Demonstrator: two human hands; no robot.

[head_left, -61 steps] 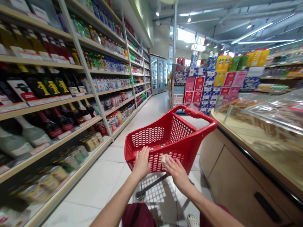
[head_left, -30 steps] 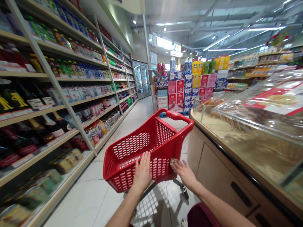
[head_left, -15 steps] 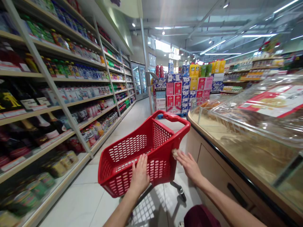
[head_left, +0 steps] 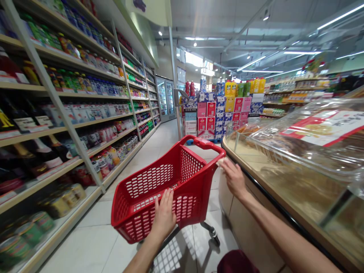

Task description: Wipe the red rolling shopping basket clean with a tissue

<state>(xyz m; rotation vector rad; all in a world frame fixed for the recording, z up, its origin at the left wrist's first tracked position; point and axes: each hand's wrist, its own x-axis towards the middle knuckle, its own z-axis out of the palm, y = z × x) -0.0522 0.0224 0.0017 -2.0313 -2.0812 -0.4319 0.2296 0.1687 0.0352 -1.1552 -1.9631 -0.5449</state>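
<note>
A red plastic shopping cart [head_left: 196,195] with perforated sides stands before me on the tiled floor, its handle [head_left: 209,143] at the far upper right. My left hand [head_left: 165,214] lies against its near side by the rim, fingers stretched out. In my right hand [head_left: 235,178] is a small crumpled white wipe [head_left: 221,162], pinched under the fingertips. I press it to the cart frame just below the handle's right end. Whether it is tissue or cloth is too small to tell.
Shelves of bottles and cans [head_left: 93,93] run along the left. A wood-edged counter [head_left: 284,193] with clear plastic food packages [head_left: 315,138] stands close on the right. Stacked drink cartons [head_left: 210,113] are ahead, with glass-door fridges [head_left: 166,96] farther back.
My right hand has slid the wipe up along the cart's frame toward the handle. My left hand stays on the side, and the cart appears slightly farther left in view.
</note>
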